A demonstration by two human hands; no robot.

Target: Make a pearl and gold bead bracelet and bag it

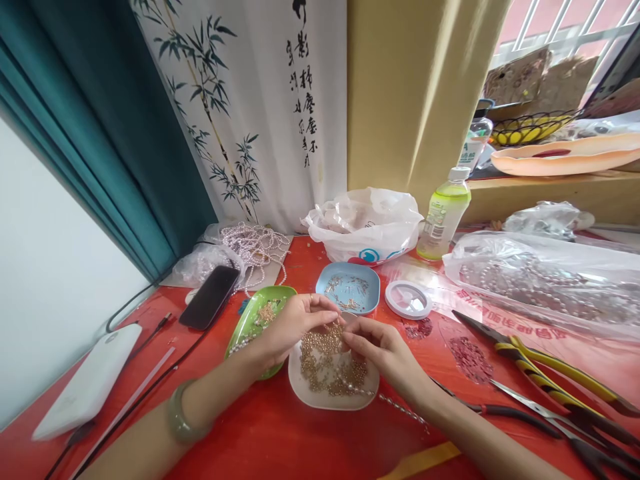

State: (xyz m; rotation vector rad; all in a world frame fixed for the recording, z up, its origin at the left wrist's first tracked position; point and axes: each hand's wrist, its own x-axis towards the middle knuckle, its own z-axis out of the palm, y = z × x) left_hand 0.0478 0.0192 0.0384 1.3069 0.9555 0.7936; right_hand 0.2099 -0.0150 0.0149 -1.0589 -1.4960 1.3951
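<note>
A white dish (333, 398) holds many small gold beads (320, 360). Over its back part, my left hand (305, 320) is pinched closed, and my right hand (373, 343) is pinched closed just beside it. What the fingertips grip is too small to make out. A strand of silvery beads (400, 405) runs from the dish to the right, beneath my right wrist. Left of the dish, partly behind my left hand, lies a green dish (245, 323) with gold and pale beads. Behind them stands a blue dish (370, 283) with small metal pieces.
Pliers (540, 373), scissors (545, 410) and red bead piles (470, 360) lie right. A round lid (409, 300), bottle (445, 213) and plastic bags (365, 227) stand behind. Left are a phone (210, 297), white power bank (87, 380), cables and pink bead strands (253, 247).
</note>
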